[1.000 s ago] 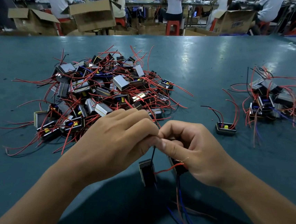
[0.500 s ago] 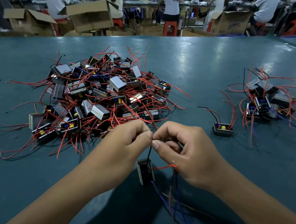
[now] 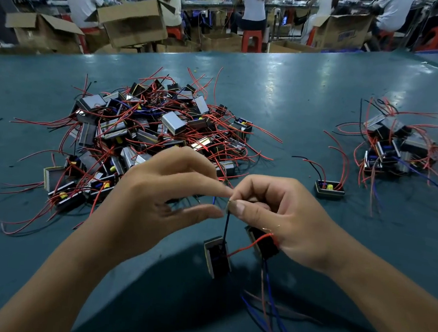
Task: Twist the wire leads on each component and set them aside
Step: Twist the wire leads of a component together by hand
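The right hand (image 3: 282,220) covers most of the second component (image 3: 265,244) under its palm. Blue leads (image 3: 272,321) below that hand run off the bottom edge. Where fingertips meet above the hanging component (image 3: 217,255), the bare wire ends are too small to make out. Left of that component, the pile (image 3: 146,132) goes partly behind the left hand (image 3: 156,194).

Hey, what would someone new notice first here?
Probably the big pile of small boxy parts tangled in red wires, left of centre on the green table. Up close, the left hand and right hand meet at a black wire, a part dangling below.
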A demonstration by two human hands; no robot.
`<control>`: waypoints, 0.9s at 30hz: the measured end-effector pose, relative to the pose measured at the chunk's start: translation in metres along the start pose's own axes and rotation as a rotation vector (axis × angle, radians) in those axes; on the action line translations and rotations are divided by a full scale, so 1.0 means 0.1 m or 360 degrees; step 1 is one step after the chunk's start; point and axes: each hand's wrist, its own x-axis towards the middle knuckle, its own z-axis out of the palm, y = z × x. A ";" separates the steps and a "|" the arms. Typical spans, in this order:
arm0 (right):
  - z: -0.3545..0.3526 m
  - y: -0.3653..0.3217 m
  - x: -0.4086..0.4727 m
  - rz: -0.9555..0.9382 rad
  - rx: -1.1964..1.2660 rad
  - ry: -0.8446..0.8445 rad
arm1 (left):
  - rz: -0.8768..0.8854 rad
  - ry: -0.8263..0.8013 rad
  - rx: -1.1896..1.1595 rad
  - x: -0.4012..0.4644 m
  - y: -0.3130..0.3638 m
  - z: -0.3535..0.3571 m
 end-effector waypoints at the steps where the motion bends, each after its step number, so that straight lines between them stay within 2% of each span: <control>1: 0.00 0.00 0.00 0.0017 0.0008 -0.0019 | 0.0014 -0.0006 0.0025 0.00 0.01 0.00; 7: 0.00 0.00 -0.01 0.0100 0.0049 -0.0187 | 0.0141 -0.0080 0.0305 0.03 0.06 -0.05; 16: 0.01 -0.01 -0.01 0.0064 -0.0023 -0.0206 | 0.0183 -0.0192 0.0434 0.02 0.05 -0.06; 21: 0.01 0.00 -0.02 0.0047 -0.0012 -0.0221 | 0.0150 -0.0310 0.0375 0.02 0.04 -0.05; 27: 0.02 0.01 -0.01 -0.0001 -0.0018 -0.0191 | 0.0054 -0.0316 0.0285 0.01 0.05 -0.01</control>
